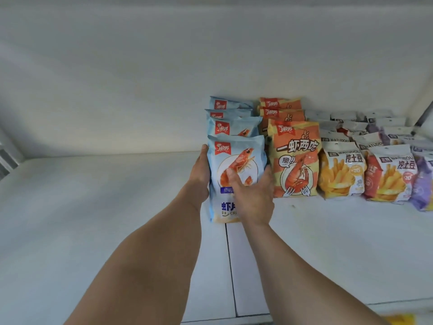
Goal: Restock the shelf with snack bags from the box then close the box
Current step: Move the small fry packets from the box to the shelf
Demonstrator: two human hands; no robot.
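Head view, both arms reaching up to the white shelf point(93, 195).

Front blue shrimp bag point(236, 160): stands upright at the head of its row, base on the shelf, held between my two hands. I read it as touching the bag behind it, though the contact line is hidden.

Left hand point(201, 170): pressed flat along the bag's left edge, thumb up beside the top corner, the other fingers out of sight behind the bag. I cannot tell how far they curl.

Right hand point(251, 193): laid over the bag's lower right front, thumb across the printed shrimp, fingers wrapped round the right edge. It grips the bag.

Blue row point(232, 125): three more of the same bags lined up behind the front one, running back to the shelf wall.

Orange shrimp bags point(294, 158): next row to the right, just beside the blue row, front bag upright, more behind it.

Fries bags point(342, 170): further right, yellow front, then a red one point(389, 177), then a purple one point(421, 184) cut by the frame edge. White bag tops behind them, print too small to read.

Box: not in view.

A yellow patch point(398, 320) at bottom right, blurred; cannot identify.
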